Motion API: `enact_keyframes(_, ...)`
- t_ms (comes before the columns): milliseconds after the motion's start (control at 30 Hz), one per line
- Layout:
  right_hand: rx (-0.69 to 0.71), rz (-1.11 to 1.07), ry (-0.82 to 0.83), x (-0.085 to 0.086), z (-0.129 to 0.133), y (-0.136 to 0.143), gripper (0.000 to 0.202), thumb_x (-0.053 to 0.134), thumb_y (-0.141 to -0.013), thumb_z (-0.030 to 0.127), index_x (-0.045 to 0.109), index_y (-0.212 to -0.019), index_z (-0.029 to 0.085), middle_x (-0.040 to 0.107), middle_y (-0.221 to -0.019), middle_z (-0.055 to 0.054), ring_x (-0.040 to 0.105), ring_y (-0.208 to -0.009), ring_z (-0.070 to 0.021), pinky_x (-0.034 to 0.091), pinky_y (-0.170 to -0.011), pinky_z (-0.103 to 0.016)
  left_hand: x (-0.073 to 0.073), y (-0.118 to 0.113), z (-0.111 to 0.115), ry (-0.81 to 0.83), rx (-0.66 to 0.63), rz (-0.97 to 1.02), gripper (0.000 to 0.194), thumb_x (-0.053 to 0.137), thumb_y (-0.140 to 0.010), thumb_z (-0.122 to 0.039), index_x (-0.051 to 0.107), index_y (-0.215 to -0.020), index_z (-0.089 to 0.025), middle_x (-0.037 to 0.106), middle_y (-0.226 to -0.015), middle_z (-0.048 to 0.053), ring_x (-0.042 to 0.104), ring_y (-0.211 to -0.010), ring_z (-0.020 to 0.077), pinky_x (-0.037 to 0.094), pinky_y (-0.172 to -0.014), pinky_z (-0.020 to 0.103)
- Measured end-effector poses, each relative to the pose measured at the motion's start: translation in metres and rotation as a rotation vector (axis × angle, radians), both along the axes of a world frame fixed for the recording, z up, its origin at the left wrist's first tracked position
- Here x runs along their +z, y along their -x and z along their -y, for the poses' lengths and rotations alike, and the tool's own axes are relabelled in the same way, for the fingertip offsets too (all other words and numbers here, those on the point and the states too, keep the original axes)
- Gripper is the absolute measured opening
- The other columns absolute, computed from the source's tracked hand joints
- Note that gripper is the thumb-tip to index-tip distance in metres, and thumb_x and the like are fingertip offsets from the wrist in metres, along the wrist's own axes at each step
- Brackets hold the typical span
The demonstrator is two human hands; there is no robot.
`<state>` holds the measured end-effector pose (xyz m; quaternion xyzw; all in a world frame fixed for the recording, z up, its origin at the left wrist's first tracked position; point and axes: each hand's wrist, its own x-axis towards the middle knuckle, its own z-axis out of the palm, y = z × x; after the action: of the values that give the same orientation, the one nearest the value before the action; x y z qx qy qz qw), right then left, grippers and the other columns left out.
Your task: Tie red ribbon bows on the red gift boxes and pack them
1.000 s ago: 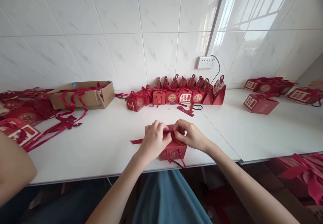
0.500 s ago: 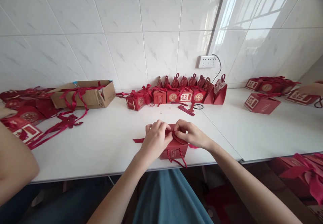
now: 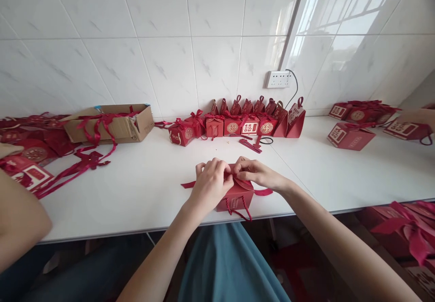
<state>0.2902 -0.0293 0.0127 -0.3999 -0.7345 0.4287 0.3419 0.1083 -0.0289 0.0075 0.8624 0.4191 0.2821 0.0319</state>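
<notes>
A small red gift box [image 3: 238, 197] with a cord handle stands near the front edge of the white table [image 3: 146, 188]. My left hand [image 3: 210, 184] and my right hand [image 3: 253, 174] meet on top of it, fingers pinched on a dark red ribbon [image 3: 263, 192] that crosses the box's top. One ribbon end sticks out left of my left hand, the other lies right of the box.
A row of finished red boxes [image 3: 238, 123] lines the wall. A cardboard box [image 3: 112, 123] draped with ribbons sits at the back left, with flat red boxes beside it. More red boxes [image 3: 350, 135] lie at right. Another person's arm [image 3: 16, 220] is at left, another hand [image 3: 416, 117] far right.
The view has tilted slightly. My hands stay on the box top, working the ribbon; its right end now trails out beside the box. The hand at far right has come into view.
</notes>
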Motion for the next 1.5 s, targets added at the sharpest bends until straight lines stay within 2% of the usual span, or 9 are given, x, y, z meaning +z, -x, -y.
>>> enact_keyframes(100,-0.053,-0.011,-0.014,0.000,0.001,0.001,0.023,0.049,-0.083,0.030,0.056,-0.065,0.017,0.049,-0.077,0.000,0.049,-0.073,-0.0134,0.040,-0.073,-0.029,0.001,-0.001,0.000,0.017,-0.003,-0.025,0.006,0.047,-0.084,-0.015,0.049,-0.083,-0.020,0.060,-0.090,0.001,0.057,-0.087,0.0175,0.031,-0.086,0.038)
enact_keyframes(200,-0.125,0.003,-0.025,-0.001,0.002,0.005,0.032,0.048,-0.085,0.037,0.053,-0.061,0.017,0.047,-0.072,0.000,0.047,-0.067,-0.0128,0.039,-0.069,-0.029,0.002,-0.003,0.000,0.021,-0.011,-0.056,0.006,0.047,-0.084,-0.015,0.050,-0.082,-0.020,0.061,-0.091,0.002,0.056,-0.088,0.0184,0.031,-0.086,0.039)
enact_keyframes(400,-0.186,0.058,-0.120,-0.010,0.004,0.005,0.034,0.063,-0.076,0.050,0.060,-0.068,0.017,0.048,-0.073,0.001,0.045,-0.063,-0.0121,0.038,-0.061,-0.028,0.003,-0.002,0.001,0.014,-0.003,-0.025,0.005,0.050,-0.084,-0.017,0.052,-0.080,-0.019,0.063,-0.091,0.002,0.057,-0.088,0.0185,0.030,-0.088,0.039)
enact_keyframes(633,-0.304,0.058,-0.269,-0.021,0.008,-0.002,0.039,0.060,-0.078,0.054,0.059,-0.062,0.019,0.050,-0.071,-0.001,0.051,-0.067,-0.0147,0.041,-0.066,-0.030,-0.001,-0.001,0.001,-0.110,-0.016,-0.013,0.012,0.049,-0.085,-0.016,0.053,-0.074,-0.019,0.063,-0.081,0.000,0.056,-0.082,0.0169,0.030,-0.087,0.037)
enact_keyframes(833,-0.299,0.196,-0.424,-0.015,0.015,0.002,0.021,0.056,-0.086,0.039,0.064,-0.083,0.020,0.058,-0.081,-0.005,0.055,-0.071,-0.0165,0.047,-0.066,-0.031,-0.004,-0.002,0.002,-0.135,0.018,0.036,0.011,0.047,-0.085,-0.015,0.052,-0.076,-0.019,0.063,-0.085,0.002,0.055,-0.082,0.0170,0.031,-0.086,0.036)
enact_keyframes(1033,-0.315,0.300,-0.826,-0.015,0.018,0.001,0.016,0.048,-0.091,0.020,0.062,-0.084,0.018,0.055,-0.079,-0.006,0.055,-0.069,-0.0152,0.049,-0.063,-0.029,-0.007,0.000,0.003,-0.143,0.052,0.058,0.009,0.048,-0.083,-0.013,0.051,-0.076,-0.018,0.061,-0.082,0.001,0.055,-0.079,0.0166,0.031,-0.084,0.035)
enact_keyframes(1100,-0.330,0.295,-0.882,-0.017,0.018,0.001,0.015,0.048,-0.090,0.018,0.062,-0.085,0.018,0.054,-0.080,-0.006,0.055,-0.070,-0.0153,0.049,-0.063,-0.029,-0.007,0.000,0.003,-0.141,0.079,0.064,0.008,0.048,-0.082,-0.013,0.050,-0.076,-0.018,0.060,-0.082,0.001,0.055,-0.079,0.0166,0.031,-0.084,0.036)
enact_keyframes(1333,-0.306,0.175,-0.585,-0.009,0.021,0.008,0.010,0.050,-0.087,0.019,0.058,-0.080,0.019,0.054,-0.079,-0.003,0.052,-0.067,-0.0132,0.046,-0.062,-0.027,-0.002,-0.001,0.001,-0.021,0.025,0.060,0.006,0.057,-0.081,-0.023,0.052,-0.082,-0.019,0.060,-0.092,0.003,0.057,-0.090,0.0194,0.030,-0.087,0.038)
enact_keyframes(1500,-0.242,0.120,-0.331,-0.003,0.020,0.010,0.017,0.047,-0.085,0.020,0.048,-0.067,0.019,0.049,-0.071,0.000,0.047,-0.064,-0.0118,0.041,-0.061,-0.026,-0.002,-0.003,0.001,0.000,0.053,0.041,0.005,0.052,-0.083,-0.017,0.052,-0.078,-0.019,0.060,-0.086,0.001,0.056,-0.084,0.0184,0.030,-0.085,0.038)
